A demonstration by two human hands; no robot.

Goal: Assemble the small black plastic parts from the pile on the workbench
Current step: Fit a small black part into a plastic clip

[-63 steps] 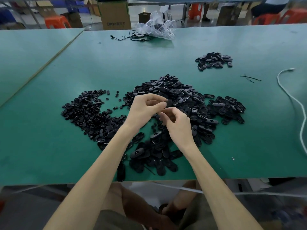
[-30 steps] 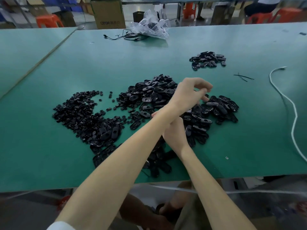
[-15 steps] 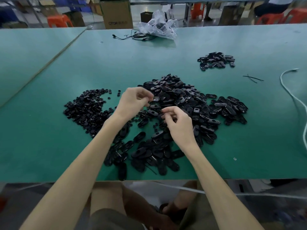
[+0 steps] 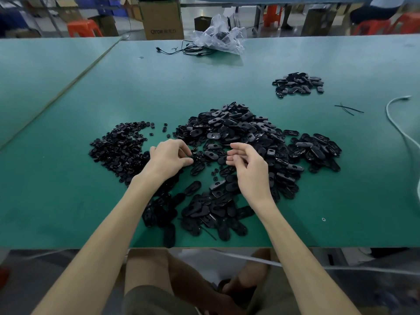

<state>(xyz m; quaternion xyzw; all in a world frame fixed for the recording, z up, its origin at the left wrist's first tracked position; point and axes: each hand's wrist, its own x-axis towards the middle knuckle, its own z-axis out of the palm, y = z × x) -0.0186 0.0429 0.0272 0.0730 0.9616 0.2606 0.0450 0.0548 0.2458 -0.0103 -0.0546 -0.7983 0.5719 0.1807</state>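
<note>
- On the left, little round bits (image 4: 118, 151) lie in a heap.
- The left hand (image 4: 169, 159) curls onto loose bits; I cannot tell if it pinches one.
- The right hand (image 4: 247, 165) hangs loose and empty over the oval parts (image 4: 227, 126).
- I worry an arm may push ovals off the workbench (image 4: 68, 189) edge.

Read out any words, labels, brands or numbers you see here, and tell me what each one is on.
"QTOP", as best it reads, is printed on the cardboard box behind the bench; the characters after it are too blurred to read.
Nothing else is legible, and the black parts show no markings.
</note>
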